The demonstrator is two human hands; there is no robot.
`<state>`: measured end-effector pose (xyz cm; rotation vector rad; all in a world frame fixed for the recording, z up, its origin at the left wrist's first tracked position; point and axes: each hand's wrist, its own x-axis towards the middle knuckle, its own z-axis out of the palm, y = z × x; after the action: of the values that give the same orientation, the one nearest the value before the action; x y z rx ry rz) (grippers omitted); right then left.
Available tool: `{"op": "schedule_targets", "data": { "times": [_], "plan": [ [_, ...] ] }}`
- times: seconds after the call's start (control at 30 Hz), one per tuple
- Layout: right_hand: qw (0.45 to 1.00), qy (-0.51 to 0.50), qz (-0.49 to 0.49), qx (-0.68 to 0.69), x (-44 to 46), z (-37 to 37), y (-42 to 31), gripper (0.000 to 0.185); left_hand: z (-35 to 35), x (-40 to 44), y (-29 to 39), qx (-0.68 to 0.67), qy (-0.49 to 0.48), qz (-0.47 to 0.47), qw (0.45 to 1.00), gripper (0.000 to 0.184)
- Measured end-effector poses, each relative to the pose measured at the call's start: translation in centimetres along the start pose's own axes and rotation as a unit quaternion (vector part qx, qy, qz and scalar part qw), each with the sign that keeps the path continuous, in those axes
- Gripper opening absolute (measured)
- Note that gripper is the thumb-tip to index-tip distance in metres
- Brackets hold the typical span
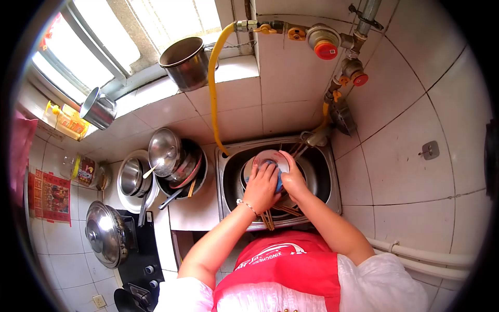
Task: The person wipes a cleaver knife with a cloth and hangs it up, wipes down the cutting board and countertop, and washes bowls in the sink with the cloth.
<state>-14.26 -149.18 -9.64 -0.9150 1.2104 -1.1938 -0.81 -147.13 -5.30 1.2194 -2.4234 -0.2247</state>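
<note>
Over the metal sink (333,182), my left hand (262,184) presses a blue cloth (279,185) against the inside of a pale bowl (270,155). My right hand (294,179) grips the bowl's right rim, thumb on the inner side. The bowl is tilted above a larger round vessel in the basin, mostly hidden by my hands. Several wooden chopsticks (267,220) lie at the sink's front edge, below my wrists.
Stacked pans and bowls (182,169) stand on the counter left of the sink, with a plate of small pots (131,177) beyond. A lidded pan (106,234) sits on the stove. A yellow hose (213,88) hangs behind. A pot (186,63) stands on the windowsill.
</note>
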Motion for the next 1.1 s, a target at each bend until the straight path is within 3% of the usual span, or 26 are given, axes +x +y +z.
{"op": "schedule_targets", "data": {
  "times": [0.03,0.13,0.17,0.23,0.27,0.3,0.37,0.4,0.43,0.5,0.53,0.57,0.63,0.7,0.77,0.8,0.83,0.9,0.97,1.03,1.1],
  "plan": [
    [1.0,0.001,0.001,0.0,-0.1,-0.2,0.0,0.066,0.4,-0.2,-1.1,-0.001,-0.001,0.0,1.0,0.05],
    [0.97,-0.088,-0.004,-0.226,0.4,-1.4,-1.5,0.069,0.7,0.2,-5.0,0.156,-0.044,0.236,0.958,0.034],
    [0.97,-0.089,-0.003,-0.226,1.2,-1.8,-2.0,0.069,0.2,0.4,-5.7,0.16,-0.043,0.29,0.943,0.033],
    [0.953,-0.164,0.064,-0.246,1.9,-2.1,-3.3,0.067,-0.1,0.8,-5.4,0.143,-0.067,0.276,0.948,0.032],
    [0.969,-0.144,0.084,-0.183,1.8,-2.0,-4.3,0.054,0.0,1.1,-4.8,0.093,-0.074,0.224,0.967,0.033],
    [0.969,-0.143,0.081,-0.183,1.8,-1.3,-3.1,0.054,0.6,1.2,-4.2,0.011,-0.028,0.166,0.986,0.031],
    [0.994,0.089,-0.049,-0.045,1.7,0.5,0.4,0.038,3.0,1.3,-0.7,-0.208,0.054,-0.067,0.974,0.038],
    [0.994,0.084,-0.037,-0.061,1.7,0.5,0.3,0.034,4.1,1.4,0.8,-0.233,0.118,-0.118,0.958,0.047],
    [0.995,0.056,-0.041,-0.078,1.5,0.1,0.1,0.033,4.4,0.7,1.2,-0.249,0.09,-0.127,0.956,0.052],
    [0.977,0.009,-0.044,-0.208,1.2,-1.4,-0.9,0.032,3.3,-0.6,-1.6,-0.043,-0.009,0.061,0.997,0.052],
    [0.958,-0.057,-0.1,-0.263,1.8,-2.8,0.0,0.031,1.9,-0.9,-3.4,0.113,-0.033,0.195,0.974,0.047],
    [0.929,-0.118,-0.104,-0.334,1.4,-3.2,-1.1,0.031,1.4,-1.0,-5.4,0.161,-0.032,0.278,0.947,0.046],
    [0.948,-0.13,0.013,-0.291,1.7,-2.8,-1.5,0.032,0.1,-0.2,-5.6,0.131,-0.09,0.27,0.95,0.046],
    [0.955,-0.133,0.026,-0.265,2.3,-2.1,-1.2,0.034,0.2,0.2,-5.2,0.059,-0.071,0.217,0.972,0.044],
    [0.995,0.025,-0.042,-0.088,2.0,-0.2,0.8,0.033,2.2,0.0,-2.7,-0.111,-0.01,0.03,0.993,0.048],
    [0.998,0.045,0.0,-0.037,1.4,0.8,-0.1,0.033,3.7,0.1,-0.7,-0.193,0.06,-0.078,0.976,0.052],
    [0.998,0.024,-0.02,-0.048,1.5,0.6,0.0,0.033,4.1,0.0,0.5,-0.206,0.083,-0.125,0.967,0.05],
    [0.993,-0.026,-0.035,-0.111,1.7,-0.3,-0.4,0.033,4.0,-1.0,-0.5,-0.168,0.07,-0.045,0.982,0.052],
    [0.985,-0.058,-0.05,-0.156,1.5,-2.0,-1.1,0.032,1.3,-1.4,-3.5,0.079,-0.018,0.177,0.981,0.047],
    [0.981,-0.149,0.04,-0.114,1.7,-2.7,-1.2,0.037,-0.5,-0.5,-4.9,0.148,-0.044,0.251,0.956,0.044],
    [0.984,-0.127,0.054,-0.115,1.6,-2.2,-0.7,0.037,-0.3,-0.1,-4.8,0.068,-0.041,0.209,0.975,0.042]
  ]
}}
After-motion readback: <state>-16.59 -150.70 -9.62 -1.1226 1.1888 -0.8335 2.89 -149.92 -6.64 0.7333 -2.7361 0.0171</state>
